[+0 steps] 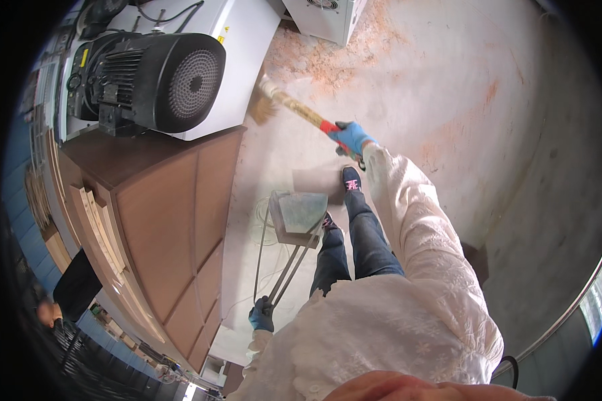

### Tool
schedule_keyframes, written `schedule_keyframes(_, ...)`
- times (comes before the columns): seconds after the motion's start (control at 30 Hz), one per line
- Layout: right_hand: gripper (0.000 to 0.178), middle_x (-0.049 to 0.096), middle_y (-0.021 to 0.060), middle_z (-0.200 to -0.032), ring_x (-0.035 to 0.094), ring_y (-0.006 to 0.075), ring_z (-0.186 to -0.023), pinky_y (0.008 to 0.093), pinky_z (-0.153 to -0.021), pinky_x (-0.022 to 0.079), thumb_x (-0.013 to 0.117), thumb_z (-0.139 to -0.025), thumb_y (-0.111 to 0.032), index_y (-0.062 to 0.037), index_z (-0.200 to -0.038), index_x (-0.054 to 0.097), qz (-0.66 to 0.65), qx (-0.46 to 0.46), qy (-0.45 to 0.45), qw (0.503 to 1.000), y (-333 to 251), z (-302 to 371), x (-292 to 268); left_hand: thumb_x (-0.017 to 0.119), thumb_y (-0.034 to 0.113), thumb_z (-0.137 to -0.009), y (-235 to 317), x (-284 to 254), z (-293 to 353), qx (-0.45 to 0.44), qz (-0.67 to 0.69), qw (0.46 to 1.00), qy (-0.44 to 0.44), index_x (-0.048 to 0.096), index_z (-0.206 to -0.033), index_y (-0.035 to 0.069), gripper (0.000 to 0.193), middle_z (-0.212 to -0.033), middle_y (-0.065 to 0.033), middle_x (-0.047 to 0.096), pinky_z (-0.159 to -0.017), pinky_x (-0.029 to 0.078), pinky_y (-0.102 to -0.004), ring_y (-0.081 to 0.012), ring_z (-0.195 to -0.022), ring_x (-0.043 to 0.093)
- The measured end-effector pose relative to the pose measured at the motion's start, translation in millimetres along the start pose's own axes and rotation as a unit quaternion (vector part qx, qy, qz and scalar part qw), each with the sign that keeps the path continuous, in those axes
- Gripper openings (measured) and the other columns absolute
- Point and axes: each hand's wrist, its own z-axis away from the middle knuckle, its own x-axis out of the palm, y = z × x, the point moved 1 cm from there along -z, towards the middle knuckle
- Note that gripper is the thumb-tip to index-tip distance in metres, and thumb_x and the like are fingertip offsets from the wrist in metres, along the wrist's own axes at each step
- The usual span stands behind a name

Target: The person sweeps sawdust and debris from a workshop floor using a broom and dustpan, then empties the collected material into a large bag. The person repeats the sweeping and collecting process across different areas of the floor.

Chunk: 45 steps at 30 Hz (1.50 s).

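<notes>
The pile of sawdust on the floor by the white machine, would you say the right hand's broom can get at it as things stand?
Probably yes. The right hand holds the broom stretched forward, its bristles at the edge of the sawdust, with bare floor between and nothing blocking.

The long-handled metal dustpan (299,212) stands on the dusty concrete floor (448,100), just ahead of the person's feet, its handle running back to the left hand (261,315). The right hand (352,138), farther ahead and to the right, grips the wooden-handled straw broom (284,101), whose head lies on the floor beyond the dustpan. To the left stands the brown wooden cabinet (174,220); behind it, the black electric motor (155,80) sits beside the white machine housing (237,40). Reddish sawdust (314,63) lies ahead of the broom.
</notes>
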Motion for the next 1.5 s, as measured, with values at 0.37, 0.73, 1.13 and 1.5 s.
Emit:
schedule_keyframes(0.37,0.051,0.068,0.0143,-0.089,0.068,0.0251,-0.061,0.0350,-0.048,0.051,0.072,-0.090,-0.032,-0.0073,-0.133,0.062,-0.221,0.098,0.142,0.960,121.0,147.9,-85.9,0.071,0.030,-0.091,38.3,37.8,-15.6,-0.034,-0.029,0.999,-0.022,0.071,-0.082,0.006,0.025,-0.104,-0.0065,0.074,-0.076,0.056,-0.0332,-0.0153,-0.086,0.067)
schedule_keyframes(0.73,0.048,0.068,0.0152,-0.079,0.067,0.0249,-0.058,0.0349,-0.047,0.053,0.073,-0.090,-0.034,-0.0011,-0.122,0.060,-0.262,0.089,0.290,0.916,210.4,356.1,-94.7,0.073,0.034,-0.089,55.4,50.1,-25.0,-0.035,-0.035,0.995,-0.081,0.068,-0.107,0.020,0.023,-0.104,-0.0007,0.074,-0.085,0.052,-0.0391,-0.0141,-0.094,0.068)
schedule_keyframes(1.13,0.047,0.067,0.0032,-0.083,0.060,0.0135,-0.067,0.0316,-0.063,0.051,0.072,-0.086,-0.023,-0.0020,-0.127,0.065,-0.045,0.028,0.066,0.996,113.0,308.2,-25.9,0.070,0.025,-0.093,60.2,70.2,0.1,-0.017,-0.045,0.996,-0.081,0.065,-0.115,0.013,0.025,-0.111,-0.0078,0.072,-0.077,0.055,-0.0354,-0.0170,-0.096,0.066)
schedule_keyframes(1.5,0.049,0.070,0.0133,-0.094,0.068,0.0213,-0.060,0.0344,-0.050,0.054,0.078,-0.081,-0.023,-0.0045,-0.125,0.068,-0.089,0.062,0.097,0.989,61.3,159.5,-82.8,0.074,0.017,-0.090,60.1,83.1,-16.4,-0.054,-0.031,0.987,-0.148,0.066,-0.100,-0.005,0.025,-0.101,-0.0162,0.070,-0.070,0.058,-0.0281,-0.0198,-0.085,0.067)
